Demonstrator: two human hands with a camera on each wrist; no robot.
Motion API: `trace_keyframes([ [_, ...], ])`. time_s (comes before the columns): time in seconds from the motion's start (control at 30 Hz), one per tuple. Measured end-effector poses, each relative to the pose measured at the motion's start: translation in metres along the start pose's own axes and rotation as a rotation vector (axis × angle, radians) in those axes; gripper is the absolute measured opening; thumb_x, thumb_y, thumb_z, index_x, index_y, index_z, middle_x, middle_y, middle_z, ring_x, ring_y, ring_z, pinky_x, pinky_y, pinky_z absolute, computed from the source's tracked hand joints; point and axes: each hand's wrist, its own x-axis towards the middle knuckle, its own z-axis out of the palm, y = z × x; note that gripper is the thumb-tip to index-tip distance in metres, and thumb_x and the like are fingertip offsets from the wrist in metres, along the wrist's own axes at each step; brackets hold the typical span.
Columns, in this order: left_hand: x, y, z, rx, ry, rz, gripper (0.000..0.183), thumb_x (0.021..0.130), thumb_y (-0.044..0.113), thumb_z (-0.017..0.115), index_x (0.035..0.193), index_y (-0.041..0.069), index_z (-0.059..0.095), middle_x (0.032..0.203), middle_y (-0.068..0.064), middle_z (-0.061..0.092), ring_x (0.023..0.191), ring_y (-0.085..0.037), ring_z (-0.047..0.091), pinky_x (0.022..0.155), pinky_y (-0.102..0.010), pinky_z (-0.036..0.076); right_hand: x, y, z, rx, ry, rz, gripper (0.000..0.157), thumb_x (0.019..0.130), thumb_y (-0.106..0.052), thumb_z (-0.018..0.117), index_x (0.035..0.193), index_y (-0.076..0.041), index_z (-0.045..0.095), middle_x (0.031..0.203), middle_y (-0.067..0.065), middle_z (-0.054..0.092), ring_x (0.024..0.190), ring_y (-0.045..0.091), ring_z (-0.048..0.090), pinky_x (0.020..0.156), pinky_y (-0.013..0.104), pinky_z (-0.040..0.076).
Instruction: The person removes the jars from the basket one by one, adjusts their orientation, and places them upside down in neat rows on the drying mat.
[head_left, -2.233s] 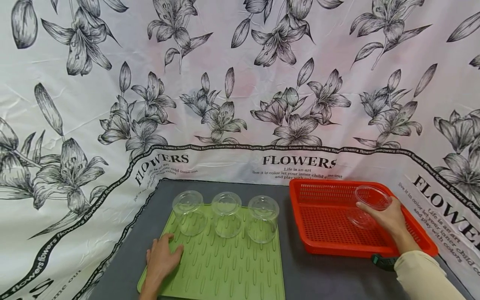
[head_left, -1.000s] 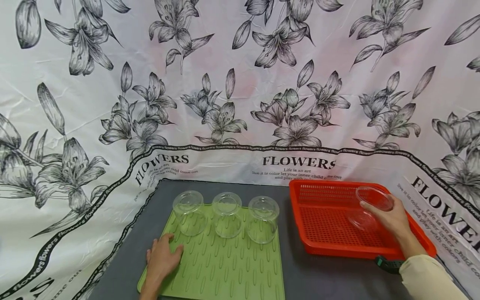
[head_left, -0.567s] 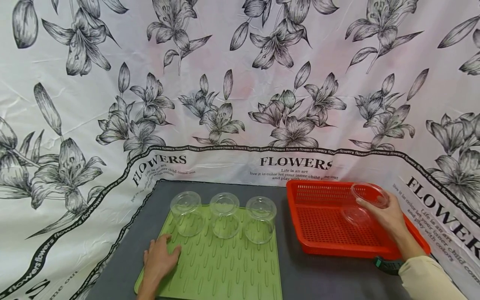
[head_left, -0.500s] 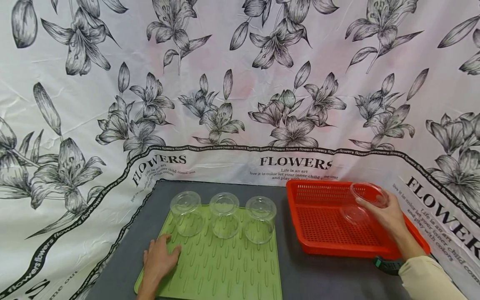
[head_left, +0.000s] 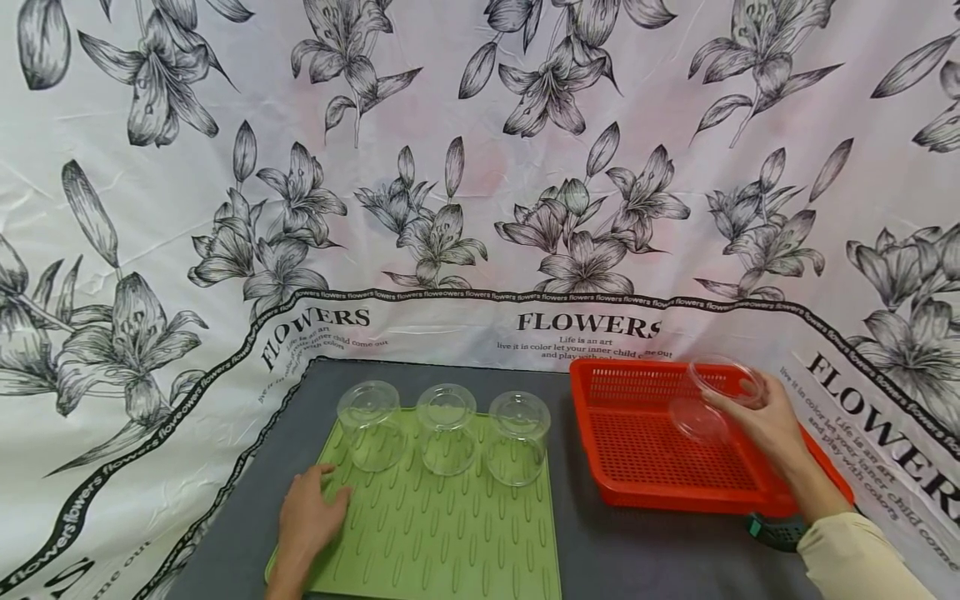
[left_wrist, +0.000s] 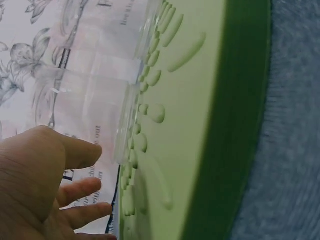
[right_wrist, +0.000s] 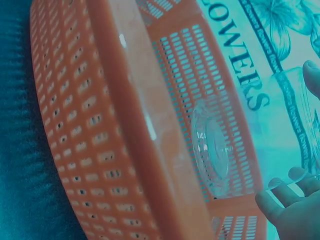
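My right hand (head_left: 761, 417) grips a clear plastic tub (head_left: 699, 417) near its wide rim, over the red basket (head_left: 652, 502). That tub tilts, with its base toward the basket floor; the right wrist view shows its round base (right_wrist: 212, 147) above the perforated wall. My left hand (head_left: 309, 515) is by the left edge of the green mat (head_left: 442, 550), fingers apart and holding nothing. Three similar clear tubs, a left one (head_left: 372, 437), a middle one (head_left: 447, 442) and a right one (head_left: 517, 450), stand upside down in a row along the mat's far side.
A grey tabletop (head_left: 600, 562) lies under the mat and basket. A white flower-printed cloth (head_left: 450, 108) rises behind and at both sides. A dark green strap (head_left: 776, 533) is around the right wrist, close to the basket's front rim.
My right hand has moved slightly left and up with the tub. My left hand has shifted a little to the left. The three tubs on the mat stay put; the head view has drifted slightly.
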Motion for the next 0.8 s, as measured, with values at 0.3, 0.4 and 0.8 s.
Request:
trace_keyframes([
  [0.3, -0.003, 0.017, -0.010, -0.128, 0.187, 0.064, 0.039, 0.096, 0.018, 0.065, 0.130, -0.001, 0.061, 0.139, -0.033, 0.056, 0.135, -0.054, 0.045, 0.111, -0.068, 0.037, -0.007, -0.022, 0.000, -0.011, -0.051, -0.047, 0.104, 0.094, -0.047, 0.071, 0.164, -0.007, 0.006, 0.163, 0.031, 0.025, 0.134, 0.048, 0.038, 0.079, 0.024, 0.046],
  [0.4, -0.004, 0.025, -0.012, -0.184, 0.299, 0.103, 0.032, 0.095, 0.014, 0.067, 0.123, 0.000, 0.065, 0.136, -0.032, 0.059, 0.139, -0.054, 0.042, 0.113, -0.067, 0.035, -0.009, -0.031, 0.001, -0.010, -0.077, -0.054, 0.105, 0.094, -0.048, 0.070, 0.165, -0.009, 0.003, 0.165, 0.030, 0.019, 0.140, 0.053, 0.032, 0.091, 0.046, 0.050],
  [0.8, -0.013, 0.059, -0.020, -0.296, 0.417, 0.267, 0.029, 0.091, 0.013, 0.075, 0.118, 0.004, 0.069, 0.136, -0.021, 0.063, 0.142, -0.047, 0.042, 0.112, -0.067, 0.034, -0.020, -0.053, 0.004, 0.005, -0.151, -0.121, 0.099, 0.094, -0.045, 0.071, 0.165, -0.014, 0.008, 0.164, 0.025, 0.027, 0.141, 0.042, 0.042, 0.102, 0.057, 0.048],
])
